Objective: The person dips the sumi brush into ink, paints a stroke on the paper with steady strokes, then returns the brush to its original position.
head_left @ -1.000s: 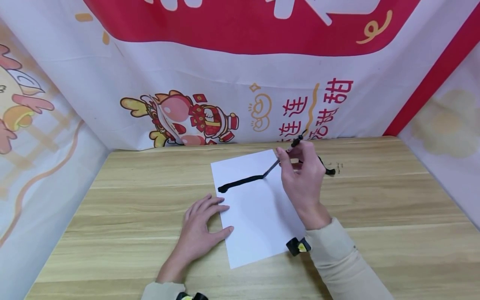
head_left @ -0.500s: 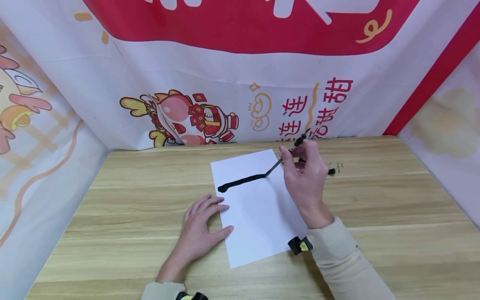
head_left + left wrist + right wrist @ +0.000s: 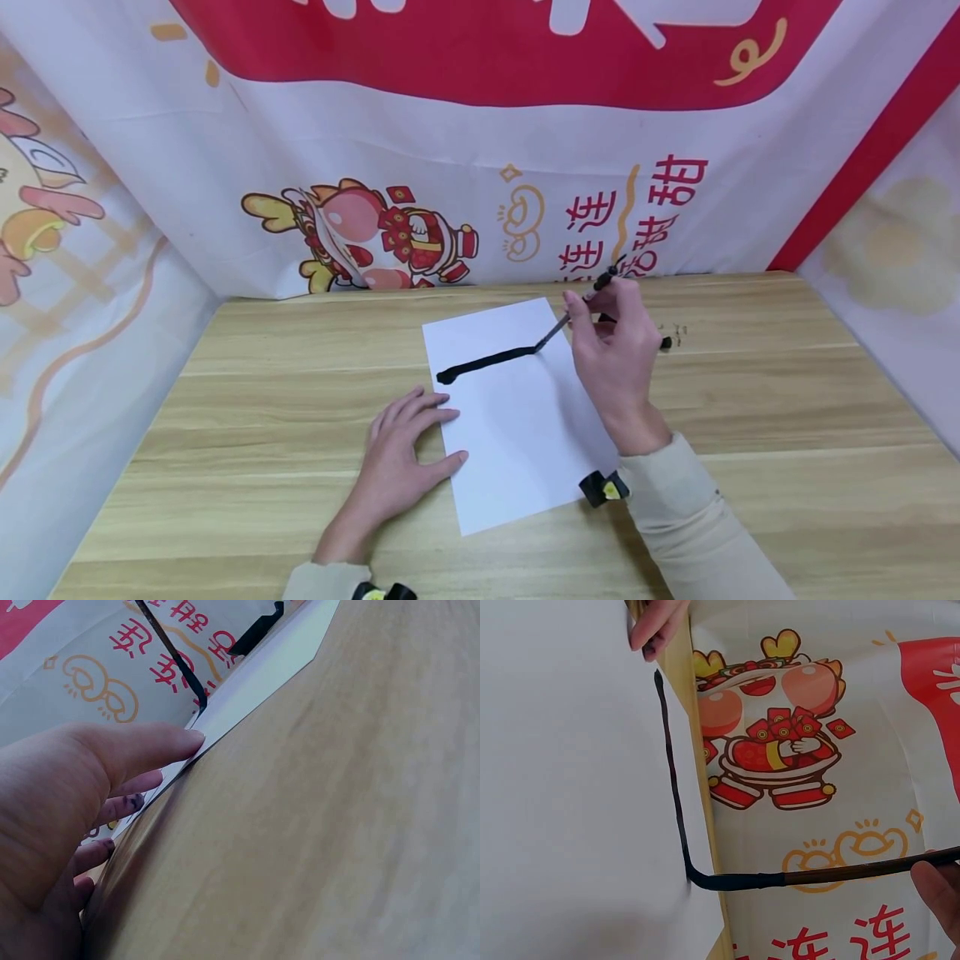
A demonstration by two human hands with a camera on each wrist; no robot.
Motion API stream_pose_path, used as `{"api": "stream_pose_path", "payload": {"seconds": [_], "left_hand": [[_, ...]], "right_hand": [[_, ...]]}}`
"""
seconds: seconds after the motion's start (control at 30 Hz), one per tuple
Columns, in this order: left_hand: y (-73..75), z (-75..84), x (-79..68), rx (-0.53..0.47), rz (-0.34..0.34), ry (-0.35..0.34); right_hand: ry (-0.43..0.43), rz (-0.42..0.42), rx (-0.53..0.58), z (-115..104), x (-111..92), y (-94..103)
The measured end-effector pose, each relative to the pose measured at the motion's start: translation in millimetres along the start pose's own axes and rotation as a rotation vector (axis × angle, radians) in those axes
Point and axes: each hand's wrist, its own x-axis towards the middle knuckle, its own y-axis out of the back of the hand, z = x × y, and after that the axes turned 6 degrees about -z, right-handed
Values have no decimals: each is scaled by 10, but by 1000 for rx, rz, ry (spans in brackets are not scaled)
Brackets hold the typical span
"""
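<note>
A white sheet of paper (image 3: 517, 442) lies slightly turned on the wooden table. My right hand (image 3: 617, 362) pinches the shaft of an ink brush (image 3: 557, 327), which leans up and to the right. In the right wrist view the bristles (image 3: 724, 882) bend against the paper at the end of a thick black stroke (image 3: 673, 772). That stroke (image 3: 487, 362) runs across the sheet's upper part, rising slightly to the right. My left hand (image 3: 401, 458) rests with spread fingers, thumb and fingertips on the paper's left edge. Dark smudges mark its fingers (image 3: 135, 801) in the left wrist view.
Behind my right hand, a black object (image 3: 666, 342) shows only in part, beside small dark marks (image 3: 678, 335) on the table (image 3: 247, 400). A printed cloth (image 3: 480, 142) with cartoon figures and red characters hangs along the table's back edge.
My right hand and the brush have slid a little to the right, and the black stroke has grown longer at that end. The left hand has stayed in place.
</note>
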Motion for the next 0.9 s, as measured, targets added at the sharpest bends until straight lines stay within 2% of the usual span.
{"api": "stream_pose_path", "payload": {"seconds": [0.9], "left_hand": [[1, 2, 4, -2, -8, 9]], "right_hand": [[1, -8, -2, 44, 15, 56]]}}
